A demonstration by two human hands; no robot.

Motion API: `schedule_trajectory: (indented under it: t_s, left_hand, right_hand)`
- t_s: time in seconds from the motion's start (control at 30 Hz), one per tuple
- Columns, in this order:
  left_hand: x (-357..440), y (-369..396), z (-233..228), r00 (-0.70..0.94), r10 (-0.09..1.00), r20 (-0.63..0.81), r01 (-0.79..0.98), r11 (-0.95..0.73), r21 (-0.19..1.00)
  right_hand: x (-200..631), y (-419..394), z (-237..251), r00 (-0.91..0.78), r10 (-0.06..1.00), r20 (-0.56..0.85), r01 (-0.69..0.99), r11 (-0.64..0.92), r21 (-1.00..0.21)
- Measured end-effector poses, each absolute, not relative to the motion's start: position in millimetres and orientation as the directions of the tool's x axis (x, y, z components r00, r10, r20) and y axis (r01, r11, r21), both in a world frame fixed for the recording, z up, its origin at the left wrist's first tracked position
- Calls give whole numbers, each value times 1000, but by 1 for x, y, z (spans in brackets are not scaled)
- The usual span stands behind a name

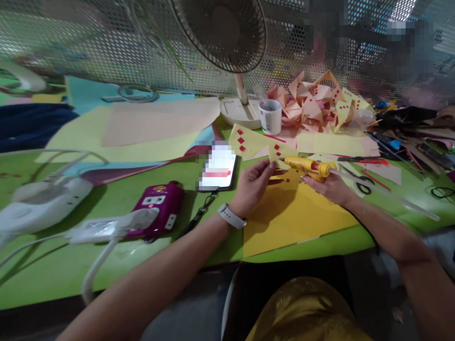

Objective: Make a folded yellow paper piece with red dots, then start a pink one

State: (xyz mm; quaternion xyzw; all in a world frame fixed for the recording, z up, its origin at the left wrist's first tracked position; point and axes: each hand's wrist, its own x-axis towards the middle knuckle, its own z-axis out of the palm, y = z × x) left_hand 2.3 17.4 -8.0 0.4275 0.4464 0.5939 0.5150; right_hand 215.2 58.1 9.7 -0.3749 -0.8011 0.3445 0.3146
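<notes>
Right hand (332,187) clenched on glue gun (308,166), mid-bench | left hand (253,182) fingers pinched paper piece (280,154) at nozzle | paper seemed light, floppy: hold by edge; gun rigid, tip likely hot: hold by handle.

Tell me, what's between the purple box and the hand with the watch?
In the head view, a phone with a dark strap lies between the purple box and the left hand.

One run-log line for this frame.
right hand: holds yellow glue gun | left hand: holds yellow paper piece at nozzle | under: yellow sheet on green table
</notes>
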Motion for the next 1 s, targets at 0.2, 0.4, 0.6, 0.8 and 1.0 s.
schedule_trajectory:
  t_s: [0.2,0.4,0.6,0.8,1.0]
  left_hand:
    - [2,17,-6,-107,994,17,-248,-43,968]
    - [2,16,-6,-97,995,-4,-286,-24,958]
    - [3,17,-6,-110,994,8,-303,-42,952]
    - [3,16,-7,-112,993,20,-298,-53,953]
    - [3,15,-5,-127,991,35,-270,-69,960]
  right_hand:
    - [216,54,10,-504,835,223,414,459,-786]
    - [216,49,14,-491,833,257,485,505,-714]
    - [220,50,16,-556,787,268,505,576,-643]
    - [224,55,14,-626,728,279,530,660,-532]
    - [224,55,15,-634,703,323,514,695,-503]
